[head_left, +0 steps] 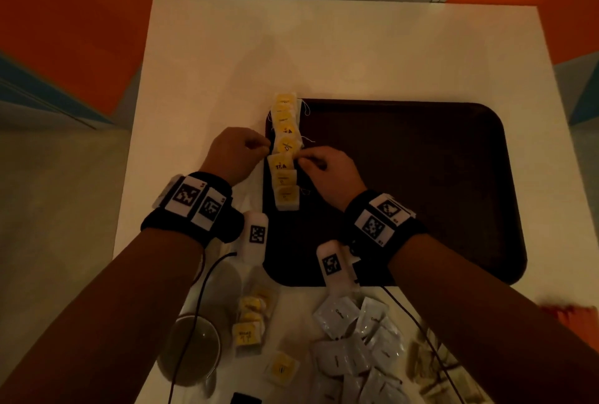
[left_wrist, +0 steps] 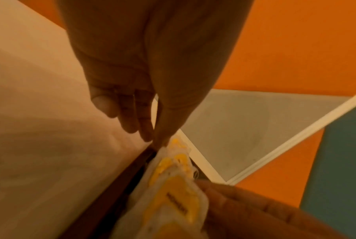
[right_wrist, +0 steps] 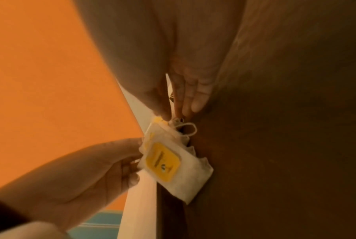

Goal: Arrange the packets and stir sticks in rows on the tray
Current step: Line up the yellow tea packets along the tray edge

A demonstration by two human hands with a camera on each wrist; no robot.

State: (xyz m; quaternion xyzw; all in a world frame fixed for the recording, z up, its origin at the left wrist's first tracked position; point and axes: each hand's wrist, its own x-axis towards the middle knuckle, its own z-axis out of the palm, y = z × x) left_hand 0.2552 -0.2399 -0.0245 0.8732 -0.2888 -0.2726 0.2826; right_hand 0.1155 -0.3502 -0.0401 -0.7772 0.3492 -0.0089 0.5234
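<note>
We look down on a white bench (head_left: 227,57) in dim, warm light — around it the floor (head_left: 77,24) lies in orange, grey and blue panels with pale strips between them.

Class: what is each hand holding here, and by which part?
Both hands, left hand and right hand, pinch the side edges of yellow tea bags in the tray's row.
</note>
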